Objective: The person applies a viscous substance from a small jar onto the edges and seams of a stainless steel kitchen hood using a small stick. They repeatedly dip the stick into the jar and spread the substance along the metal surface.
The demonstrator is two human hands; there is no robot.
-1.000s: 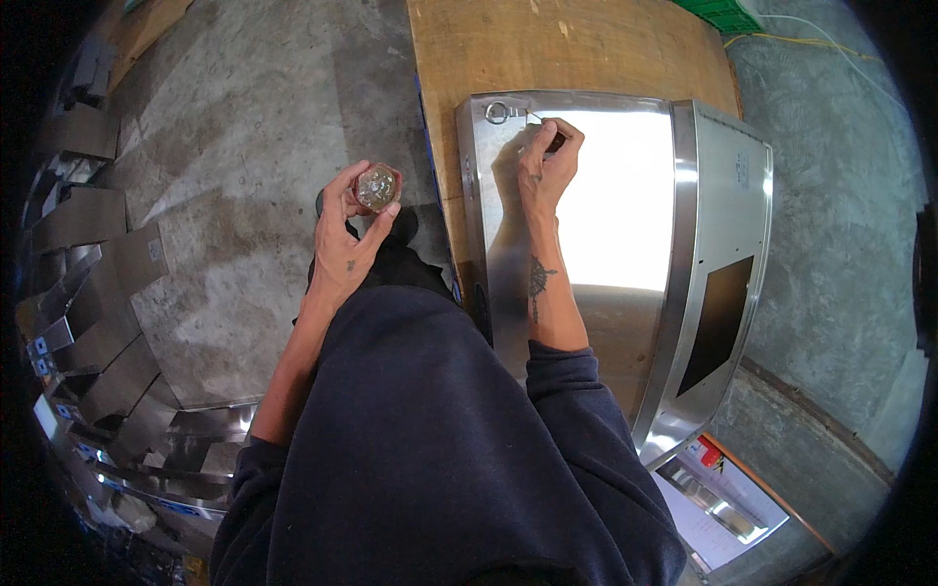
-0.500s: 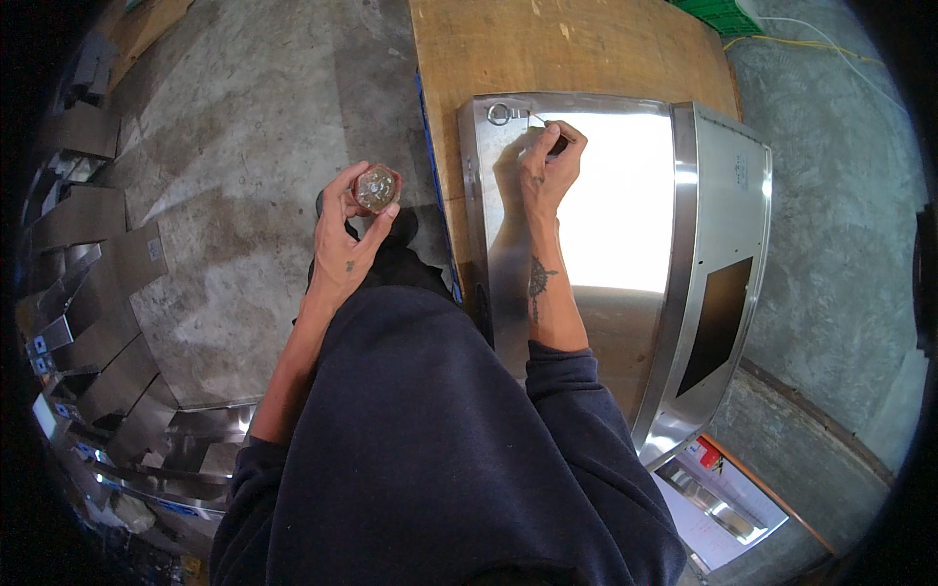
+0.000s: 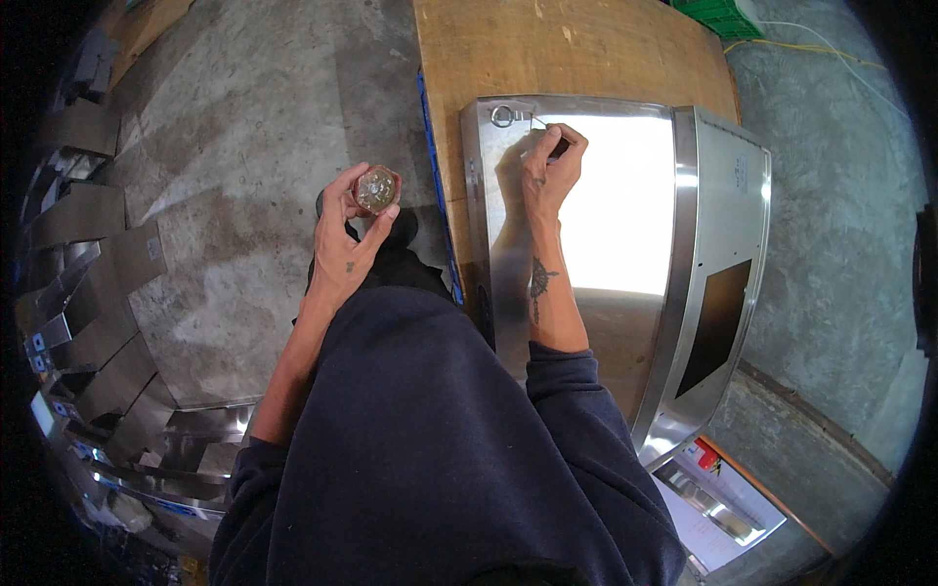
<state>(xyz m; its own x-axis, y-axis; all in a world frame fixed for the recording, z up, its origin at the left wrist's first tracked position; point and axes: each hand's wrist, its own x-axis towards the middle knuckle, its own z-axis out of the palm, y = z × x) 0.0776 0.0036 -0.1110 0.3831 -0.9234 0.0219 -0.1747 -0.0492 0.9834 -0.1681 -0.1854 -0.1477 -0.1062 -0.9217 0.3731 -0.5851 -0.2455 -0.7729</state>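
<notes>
My left hand (image 3: 342, 234) is wrapped round a small glass jar (image 3: 377, 189), held over the floor to the left of the bench. Something clear and glistening shows in its open top. My right hand (image 3: 549, 178) pinches a thin stick-like tool (image 3: 539, 122), perhaps a small brush; its kind is too small to make out. The tip meets the stainless steel cabinet (image 3: 611, 337) at its far left corner. Beside that tip are a round ring-shaped fitting (image 3: 501, 117) and small rectangular openings. Strong glare covers much of the steel face.
Beneath the cabinet lies a wooden bench top (image 3: 576, 49) with a blue edge. Bent sheet-metal parts (image 3: 83, 215) line the far left. A green crate (image 3: 718, 15) sits at the top right. A paper sheet (image 3: 718, 518) with a metal piece on it lies at the lower right.
The tool tip and my right hand have shifted very slightly by the small openings. My left hand keeps the jar in nearly the same place.
</notes>
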